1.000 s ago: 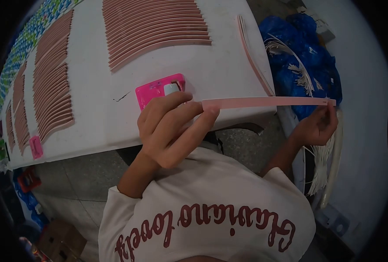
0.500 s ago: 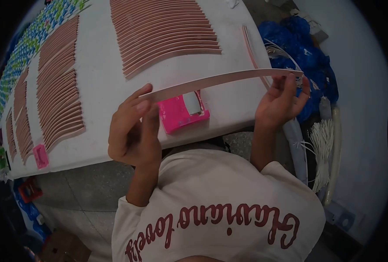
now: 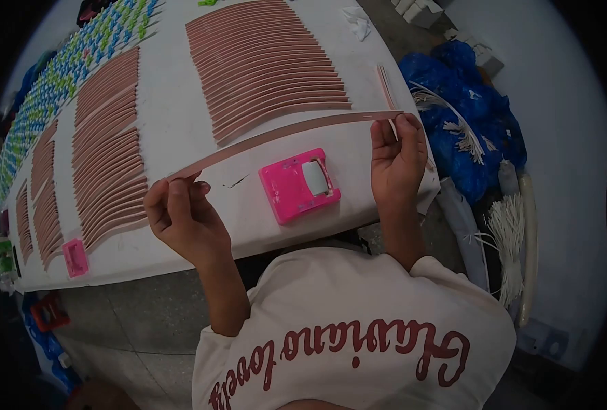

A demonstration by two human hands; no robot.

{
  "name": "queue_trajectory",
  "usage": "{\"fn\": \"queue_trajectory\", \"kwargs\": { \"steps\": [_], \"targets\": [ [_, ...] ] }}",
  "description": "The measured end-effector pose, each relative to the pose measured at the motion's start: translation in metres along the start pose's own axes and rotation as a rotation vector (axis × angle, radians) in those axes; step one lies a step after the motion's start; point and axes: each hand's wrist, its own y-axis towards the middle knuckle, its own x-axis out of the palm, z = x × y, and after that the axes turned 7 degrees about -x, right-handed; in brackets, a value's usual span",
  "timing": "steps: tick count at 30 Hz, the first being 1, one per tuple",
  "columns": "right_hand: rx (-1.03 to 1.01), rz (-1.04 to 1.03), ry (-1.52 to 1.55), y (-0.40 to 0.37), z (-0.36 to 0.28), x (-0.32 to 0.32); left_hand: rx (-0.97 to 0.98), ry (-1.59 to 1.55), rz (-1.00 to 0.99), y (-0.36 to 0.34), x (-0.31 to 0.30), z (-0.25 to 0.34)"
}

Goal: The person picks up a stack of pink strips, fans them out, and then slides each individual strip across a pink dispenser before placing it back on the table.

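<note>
The table (image 3: 167,102), with a white surface, carries the largest set of parts: a wide block of pink strips (image 3: 269,68) laid in closely spaced, curved rows. Narrower columns of pink strips (image 3: 108,150) lie toward its left end. A blue plastic bag (image 3: 453,102) is located beyond the right edge, near a bundle of white cords (image 3: 506,239). The left hand (image 3: 188,222) and the right hand (image 3: 399,164) are raised at the near side. A single long pink strip (image 3: 276,134) spans between them, bowed slightly upward, in front of the wide block. The left fingers are clamped on its left end; the right fingers are clamped on its right end. A magenta holder (image 3: 283,198) rests on the table between the hands, bearing a white block (image 3: 313,178). A smaller pink holder (image 3: 75,257) lies near the table's left front edge.
</note>
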Motion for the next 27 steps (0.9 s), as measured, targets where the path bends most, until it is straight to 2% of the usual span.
{"fn": "queue_trajectory", "kwargs": {
  "steps": [5, 8, 10, 12, 14, 15, 16, 17, 19, 20, 21, 22, 23, 25, 27],
  "targets": [
    [0.104, -0.087, -0.029, 0.001, 0.005, -0.013, 0.042, -0.068, -0.018, 0.007, -0.014, -0.003],
    [0.176, -0.122, -0.056, 0.012, 0.001, -0.015, -0.009, -0.056, -0.026, 0.012, -0.025, -0.003],
    [0.239, -0.146, -0.088, 0.021, -0.008, -0.012, -0.053, -0.046, -0.187, 0.018, -0.036, -0.003],
    [0.305, -0.171, -0.121, 0.035, -0.015, -0.016, -0.097, -0.036, -0.221, 0.021, -0.032, 0.006],
    [0.362, -0.487, -0.303, 0.055, -0.021, -0.026, -0.140, -0.026, -0.252, 0.025, -0.036, 0.009],
    [0.366, -0.491, -0.303, 0.064, -0.024, -0.029, -0.111, 0.128, -0.336, 0.031, -0.044, 0.007],
    [0.324, -0.649, -0.457, 0.072, -0.026, -0.031, -0.081, 0.283, -0.417, 0.037, -0.050, 0.007],
    [0.279, -0.806, -0.610, 0.077, -0.027, -0.031, -0.079, 0.285, -0.410, 0.041, -0.054, 0.006],
    [0.244, -0.870, -0.728, 0.082, -0.027, -0.028, -0.065, 0.569, -0.522, 0.048, -0.057, 0.005],
    [0.201, -0.926, -0.847, 0.084, -0.027, -0.027, -0.064, 0.573, -0.517, 0.051, -0.055, 0.003],
    [0.205, -0.930, -0.843, 0.087, -0.023, -0.028, -0.033, 0.732, -0.503, 0.054, -0.053, 0.001],
    [0.100, -0.979, -0.957, 0.091, -0.017, -0.031, -0.003, 0.892, -0.488, 0.056, -0.050, -0.001],
    [-0.009, -1.025, -1.068, 0.093, -0.013, -0.034, -0.003, 0.897, -0.485, 0.057, -0.047, -0.004],
    [-0.049, -1.028, -1.149, 0.092, -0.005, -0.035, 0.052, 1.168, -0.487, 0.059, -0.040, -0.010],
    [-0.091, -1.031, -1.231, 0.090, 0.004, -0.036, 0.025, 1.210, -0.458, 0.060, -0.038, -0.020]
  ]
}}
